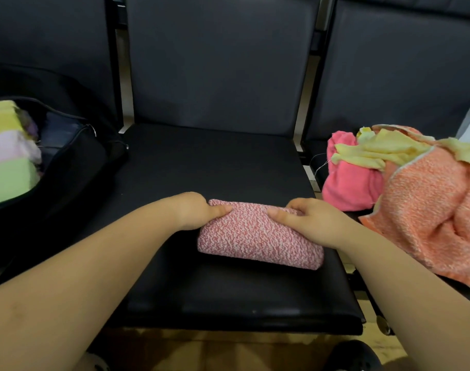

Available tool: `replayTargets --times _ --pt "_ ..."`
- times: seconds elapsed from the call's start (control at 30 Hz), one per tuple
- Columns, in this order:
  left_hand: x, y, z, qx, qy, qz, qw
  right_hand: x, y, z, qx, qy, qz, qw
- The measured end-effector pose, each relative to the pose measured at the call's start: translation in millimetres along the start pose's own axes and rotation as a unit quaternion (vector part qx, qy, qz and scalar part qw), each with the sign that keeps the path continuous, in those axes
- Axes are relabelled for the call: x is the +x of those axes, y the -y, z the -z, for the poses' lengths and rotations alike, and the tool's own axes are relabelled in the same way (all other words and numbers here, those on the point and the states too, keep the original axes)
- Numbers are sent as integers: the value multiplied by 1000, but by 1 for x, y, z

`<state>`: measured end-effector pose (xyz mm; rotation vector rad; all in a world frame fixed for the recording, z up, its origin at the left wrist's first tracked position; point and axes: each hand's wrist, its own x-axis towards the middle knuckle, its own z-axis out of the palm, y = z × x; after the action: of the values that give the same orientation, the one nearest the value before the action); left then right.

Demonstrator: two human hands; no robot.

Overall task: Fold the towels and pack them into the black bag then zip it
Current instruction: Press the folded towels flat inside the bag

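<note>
A folded pink-and-white speckled towel [258, 235] lies on the middle black seat [228, 167]. My left hand [195, 211] grips its left end, thumb on top and fingers curled behind. My right hand [312, 220] grips the right end the same way. The black bag [76, 162] stands open on the left seat, with folded yellow, pink and green towels [7, 153] stacked inside. Its zipper pull hangs at the opening's rim.
A loose heap on the right seat holds an orange speckled towel [431, 207], a bright pink towel [348, 180] and a pale yellow towel [381, 151]. Dark seat backs [220, 62] rise behind. Brown floor and a dark shoe [354, 356] show below the seat's front edge.
</note>
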<state>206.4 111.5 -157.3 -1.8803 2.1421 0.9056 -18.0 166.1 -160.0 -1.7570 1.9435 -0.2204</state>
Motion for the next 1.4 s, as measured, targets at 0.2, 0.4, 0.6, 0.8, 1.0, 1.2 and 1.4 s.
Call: replayTargets --times 0.2,0.4,0.6,0.8,1.0,1.2,1.4 --pt "-20 2 -6 62 -115 -150 980 -17 21 -19 -165 -71 113 977" --pt "-28 4 -24 22 -40 -212 976 -22 23 -40 -180 -35 94 979" --pt "-45 12 -13 29 15 -216 976 -53 30 -37 -85 -14 110 990" --pt "-61 14 -22 79 116 -185 973 -76 34 -32 8 115 33 993" --pt "-78 19 -32 111 91 -202 969 -86 43 -35 -49 132 57 988" --pt "-108 48 -13 45 8 -208 977 -92 71 -34 -109 49 167 979" --pt "-136 93 22 -27 -106 -195 975 -83 121 -37 -144 14 259 955"
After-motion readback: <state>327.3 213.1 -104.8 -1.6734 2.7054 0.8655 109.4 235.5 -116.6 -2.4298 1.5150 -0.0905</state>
